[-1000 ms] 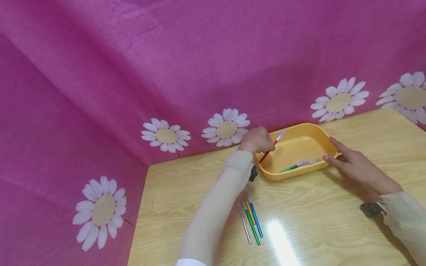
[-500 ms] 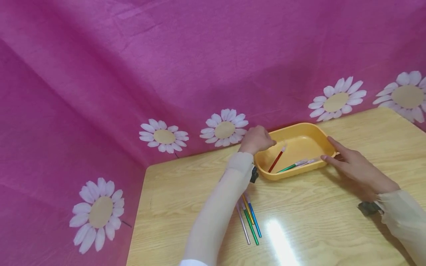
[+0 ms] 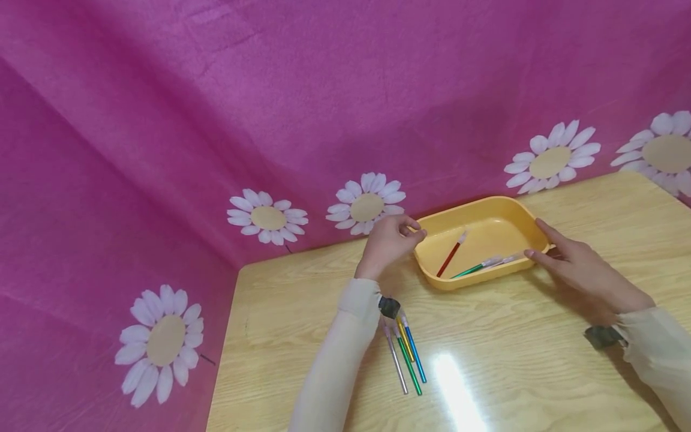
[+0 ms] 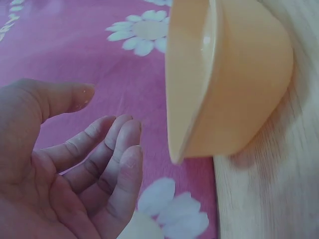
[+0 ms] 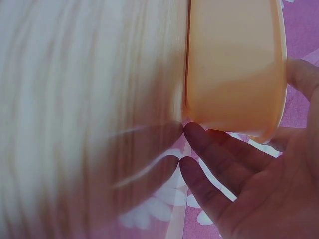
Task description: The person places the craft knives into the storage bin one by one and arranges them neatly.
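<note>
A yellow plastic tray point(image 3: 469, 281) stands on the table against the pink cloth. Inside lie a slim red pen-like stick point(image 3: 449, 259) with a whitish end, a green one point(image 3: 471, 269) and a paler one at the near wall. My left hand point(image 3: 387, 240) hovers beside the tray's left end, holding nothing; in the left wrist view its loosely bent fingers are apart from the tray point(image 4: 239, 84). At the right end, my right hand point(image 3: 585, 273) holds the tray between thumb and fingers, with fingertips low against the outer wall in the right wrist view.
Several similar sticks, silver point(image 3: 396, 363), green point(image 3: 411, 372), gold point(image 3: 406, 343) and blue point(image 3: 415, 357), lie together on the wooden table point(image 3: 502, 354) near the left forearm. The pink flowered cloth point(image 3: 302, 120) rises behind and to the left.
The red stick has left my left hand's grip and dropped into the tray. Afterwards my left hand has drawn back left, its fingers loosening. My right hand stays at the tray's end.
</note>
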`<state>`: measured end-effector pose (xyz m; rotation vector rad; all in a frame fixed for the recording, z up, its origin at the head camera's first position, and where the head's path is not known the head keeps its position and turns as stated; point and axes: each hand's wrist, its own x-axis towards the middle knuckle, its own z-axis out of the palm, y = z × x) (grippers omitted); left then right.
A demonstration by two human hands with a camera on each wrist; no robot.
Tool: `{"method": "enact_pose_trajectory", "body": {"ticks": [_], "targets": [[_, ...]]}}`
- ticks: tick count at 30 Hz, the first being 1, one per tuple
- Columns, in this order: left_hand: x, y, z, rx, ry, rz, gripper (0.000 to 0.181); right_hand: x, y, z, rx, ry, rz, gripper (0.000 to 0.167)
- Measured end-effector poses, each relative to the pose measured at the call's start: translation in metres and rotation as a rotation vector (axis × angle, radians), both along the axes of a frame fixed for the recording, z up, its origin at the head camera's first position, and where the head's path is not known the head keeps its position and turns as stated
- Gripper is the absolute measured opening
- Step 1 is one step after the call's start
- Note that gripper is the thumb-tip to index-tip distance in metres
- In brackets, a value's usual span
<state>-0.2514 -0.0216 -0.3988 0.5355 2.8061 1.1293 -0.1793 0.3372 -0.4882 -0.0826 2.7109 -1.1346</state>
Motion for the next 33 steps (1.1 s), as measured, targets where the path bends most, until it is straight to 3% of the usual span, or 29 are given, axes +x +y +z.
{"method": "enact_pose_trajectory", "body": {"ticks": [7, 12, 22, 33], "targets": [[0.016, -0.029, -0.01, 0.06, -0.018, 0.071, 0.021, -0.001, 0.002, 0.0, 0.057, 0.049, 0.013, 0.091], [0.029, -0.046, -0.02, 0.063, -0.051, 0.12, 0.022, -0.002, 0.001, 0.0, 0.051, 0.032, 0.005, 0.091], [0.051, -0.074, -0.038, 0.07, -0.121, 0.158, 0.023, -0.001, 0.0, 0.001, 0.0, -0.042, -0.016, 0.092], [0.065, -0.089, -0.056, 0.063, -0.187, 0.168, 0.021, -0.001, 0.0, -0.001, -0.009, -0.013, -0.005, 0.092]]}}
